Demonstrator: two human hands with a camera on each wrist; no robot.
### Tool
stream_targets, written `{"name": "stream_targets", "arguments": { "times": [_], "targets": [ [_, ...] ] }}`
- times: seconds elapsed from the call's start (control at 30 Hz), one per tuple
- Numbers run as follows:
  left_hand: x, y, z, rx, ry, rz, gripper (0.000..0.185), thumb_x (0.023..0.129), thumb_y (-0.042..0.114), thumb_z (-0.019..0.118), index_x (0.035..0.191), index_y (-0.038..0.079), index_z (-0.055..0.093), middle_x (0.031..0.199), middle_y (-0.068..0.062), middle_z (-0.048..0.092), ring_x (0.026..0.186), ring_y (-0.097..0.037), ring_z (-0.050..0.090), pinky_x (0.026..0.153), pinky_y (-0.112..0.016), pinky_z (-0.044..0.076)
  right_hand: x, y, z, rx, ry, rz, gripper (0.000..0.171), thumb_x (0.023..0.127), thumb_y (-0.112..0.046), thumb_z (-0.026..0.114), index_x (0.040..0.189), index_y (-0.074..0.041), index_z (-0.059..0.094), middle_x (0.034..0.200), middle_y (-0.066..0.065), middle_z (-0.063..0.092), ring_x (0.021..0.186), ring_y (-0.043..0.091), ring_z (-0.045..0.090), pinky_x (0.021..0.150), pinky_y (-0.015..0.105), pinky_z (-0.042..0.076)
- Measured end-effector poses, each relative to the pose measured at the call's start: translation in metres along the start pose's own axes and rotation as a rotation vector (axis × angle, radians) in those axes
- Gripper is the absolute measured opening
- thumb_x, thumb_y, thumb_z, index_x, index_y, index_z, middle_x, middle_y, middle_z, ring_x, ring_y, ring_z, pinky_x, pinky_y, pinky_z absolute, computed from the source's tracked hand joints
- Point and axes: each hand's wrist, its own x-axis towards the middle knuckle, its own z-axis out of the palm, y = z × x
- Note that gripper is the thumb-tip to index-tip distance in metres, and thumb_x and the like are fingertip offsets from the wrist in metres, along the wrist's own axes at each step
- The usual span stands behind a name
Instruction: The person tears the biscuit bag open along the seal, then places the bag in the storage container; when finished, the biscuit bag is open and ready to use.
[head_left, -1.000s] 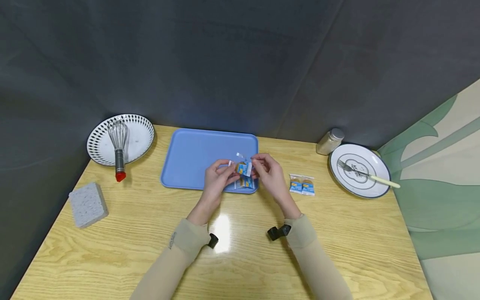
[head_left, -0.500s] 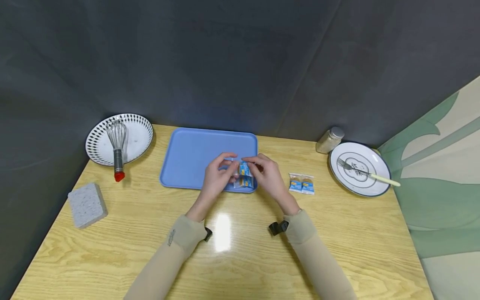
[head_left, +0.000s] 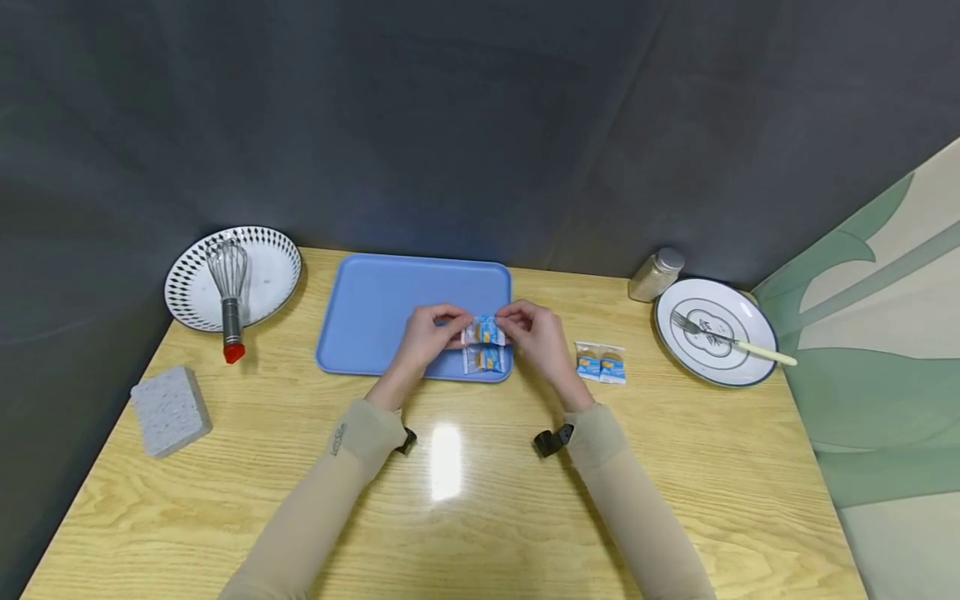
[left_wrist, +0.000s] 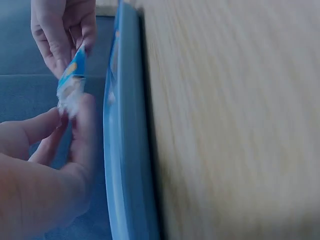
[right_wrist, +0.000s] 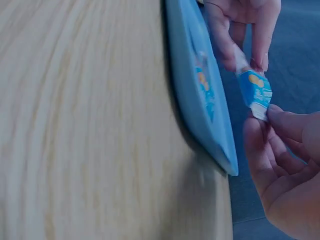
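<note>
Item 1: grey sponge (head_left: 169,409), near left table edge.
Item 2: patterned plate (head_left: 276,268) at the back left, carrying a whisk (head_left: 228,296) with a red-tipped handle.
Item 3: blue tray (head_left: 382,308), centre back. 1 wrapped snack pair (head_left: 483,360) lies flat at its near right corner.
Item 4: left hand (head_left: 427,337), fingers curled, pinching the left end of a small blue packet (head_left: 483,332).
Item 5: that packet, held in the air just above the tray's near right corner, stretched between both hands.
Item 6: right hand (head_left: 536,337), pinching the packet's right end.
Item 7: 2 joined wrapped snacks (head_left: 601,362) on the bare table, right of the tray.
Item 8: shaker jar (head_left: 656,274); white plate (head_left: 686,354) with a fork (head_left: 731,341).

Progress, as judged: 1 lot trayed, 1 in hand, 1 untouched on the table.
</note>
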Motion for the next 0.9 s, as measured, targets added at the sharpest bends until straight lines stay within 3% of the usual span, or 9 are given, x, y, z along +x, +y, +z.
{"name": "stream_targets", "arguments": {
  "times": [0.17, 0.4, 0.67, 0.9],
  "targets": [
    [0.011, 0.0, -0.005, 0.134, -0.021, 0.039, 0.018, 0.104, 0.003, 0.07, 0.114, -0.01, 0.078, 0.1, -0.023, 0.075, 0.067, -0.013, 0.069, 0.069, -0.031, 0.063, 0.008, 0.004, 0.002, -0.061, 0.002, -0.003, 0.007, 0.101, 0.0, 0.074, 0.102, 0.005, 0.077, 0.089, 0.016, 0.075, 0.074, 0.025, 0.069, 0.063, 0.021, 0.055],
    [0.019, -0.003, -0.008, 0.213, -0.032, 0.001, 0.017, 0.102, 0.0, 0.07, 0.111, -0.013, 0.077, 0.094, -0.023, 0.077, 0.06, -0.008, 0.067, 0.062, -0.023, 0.061, 0.013, 0.004, 0.006, -0.21, 0.015, -0.002, 0.005, 0.099, -0.003, 0.077, 0.097, 0.001, 0.078, 0.087, 0.012, 0.075, 0.075, 0.02, 0.067, 0.065, 0.023, 0.05],
    [0.018, -0.002, -0.008, 0.499, -0.048, 0.076, 0.016, 0.102, 0.004, 0.072, 0.109, -0.007, 0.081, 0.075, -0.014, 0.075, 0.053, -0.006, 0.061, 0.055, -0.017, 0.05, 0.009, 0.004, 0.009, -0.477, 0.016, -0.015, 0.008, 0.099, -0.014, 0.079, 0.093, -0.008, 0.079, 0.085, 0.005, 0.072, 0.074, 0.021, 0.064, 0.066, 0.038, 0.051],
    [0.016, -0.001, -0.005, 0.626, -0.026, 0.118, 0.016, 0.101, 0.007, 0.075, 0.111, -0.002, 0.083, 0.073, -0.009, 0.075, 0.053, -0.004, 0.058, 0.06, -0.02, 0.048, 0.009, 0.005, 0.011, -0.513, -0.024, -0.014, 0.008, 0.1, -0.013, 0.078, 0.094, -0.007, 0.077, 0.087, 0.007, 0.064, 0.077, 0.024, 0.06, 0.068, 0.041, 0.05]
  ]
}}
